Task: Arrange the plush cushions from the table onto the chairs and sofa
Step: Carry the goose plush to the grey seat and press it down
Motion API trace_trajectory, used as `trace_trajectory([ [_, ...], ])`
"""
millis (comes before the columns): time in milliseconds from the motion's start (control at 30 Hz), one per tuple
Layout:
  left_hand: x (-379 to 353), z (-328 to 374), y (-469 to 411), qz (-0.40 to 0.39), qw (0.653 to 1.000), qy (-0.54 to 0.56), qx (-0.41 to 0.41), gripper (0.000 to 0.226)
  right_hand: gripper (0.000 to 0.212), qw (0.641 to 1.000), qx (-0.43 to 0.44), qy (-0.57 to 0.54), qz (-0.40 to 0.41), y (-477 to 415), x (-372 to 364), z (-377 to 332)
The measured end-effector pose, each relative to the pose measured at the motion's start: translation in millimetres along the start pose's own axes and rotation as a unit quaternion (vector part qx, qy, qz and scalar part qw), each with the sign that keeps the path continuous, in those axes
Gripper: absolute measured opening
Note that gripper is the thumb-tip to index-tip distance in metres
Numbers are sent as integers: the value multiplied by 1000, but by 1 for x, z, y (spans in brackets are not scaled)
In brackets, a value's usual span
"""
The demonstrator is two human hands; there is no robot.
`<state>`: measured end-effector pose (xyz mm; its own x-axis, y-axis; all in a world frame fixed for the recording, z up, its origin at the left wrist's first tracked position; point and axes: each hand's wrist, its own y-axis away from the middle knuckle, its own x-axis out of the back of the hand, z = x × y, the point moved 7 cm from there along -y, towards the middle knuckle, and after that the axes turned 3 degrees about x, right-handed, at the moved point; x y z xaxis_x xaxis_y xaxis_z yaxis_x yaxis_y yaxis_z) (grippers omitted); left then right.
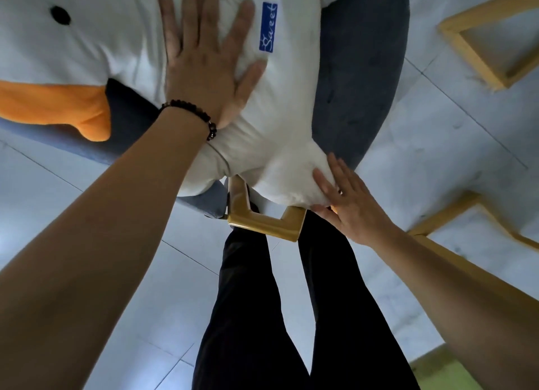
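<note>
A large white plush duck cushion (285,104) with an orange beak, a black eye and a blue "Sweet" label lies across a grey-blue upholstered chair (358,77). My left hand (204,66), with a dark bead bracelet at the wrist, rests flat on the cushion's body, fingers spread. My right hand (347,203) lies open against the cushion's lower white corner, near the chair's front edge. Neither hand is closed around the cushion.
A gold metal chair leg (262,223) juts out below the cushion, just above my legs in black trousers. More gold frames (478,60) stand on the pale tiled floor at right. A green patch shows at the bottom right corner.
</note>
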<state>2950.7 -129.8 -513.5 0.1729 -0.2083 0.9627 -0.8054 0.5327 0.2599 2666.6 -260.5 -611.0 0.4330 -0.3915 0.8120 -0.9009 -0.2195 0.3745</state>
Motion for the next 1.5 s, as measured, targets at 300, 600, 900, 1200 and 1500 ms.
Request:
trace_trajectory([
  [300,26,0,103,48,995,66,49,56,66,945,-78,-105,301,-129,132,-44],
  [600,-10,-17,145,-29,997,28,72,54,74,974,-19,-51,221,-210,155,-44],
  [900,79,24,-1,187,978,97,-12,52,71,978,-23,-69,198,-202,153,-3],
  [1200,27,-9,-86,61,993,-96,-11,75,82,988,-90,86,94,-260,206,76],
  [1500,46,-6,-62,68,998,-12,5,64,82,959,-177,-126,182,-217,193,50],
])
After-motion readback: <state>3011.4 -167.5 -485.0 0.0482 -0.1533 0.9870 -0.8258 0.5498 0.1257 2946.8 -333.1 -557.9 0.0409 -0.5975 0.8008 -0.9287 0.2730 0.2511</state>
